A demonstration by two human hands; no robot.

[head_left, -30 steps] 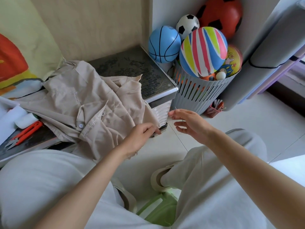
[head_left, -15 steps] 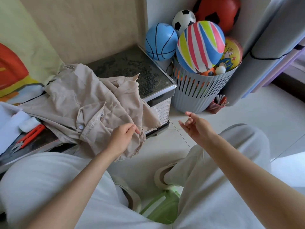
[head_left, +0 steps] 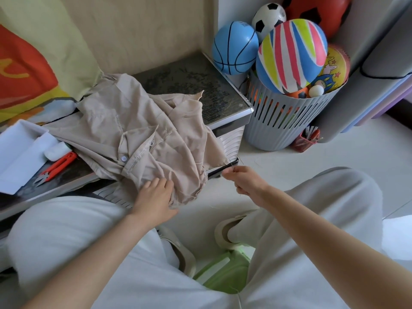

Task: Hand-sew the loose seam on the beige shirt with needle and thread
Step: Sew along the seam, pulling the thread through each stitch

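Note:
The beige shirt [head_left: 142, 139] lies crumpled on a low dark-topped table [head_left: 200, 85], its lower part hanging over the front edge. My left hand [head_left: 156, 195] rests on the hanging fabric with the fingers spread flat. My right hand [head_left: 243, 179] is just right of the shirt's corner. Its thumb and fingers pinch a fine needle [head_left: 231, 167] with a thin pale thread [head_left: 239, 194] trailing below the hand. The needle is very small and hard to make out.
Red thread snips [head_left: 58, 166], a white spool [head_left: 56, 150] and a white box [head_left: 20, 150] sit on the table's left. A grey slatted basket [head_left: 285, 121] of balls stands right of the table. My knees and a green stool [head_left: 225, 273] fill the foreground.
My left hand let go of its pinch on the shirt edge and now lies flat on the fabric lower down. My right hand moved left toward the shirt's corner and closed its fingers.

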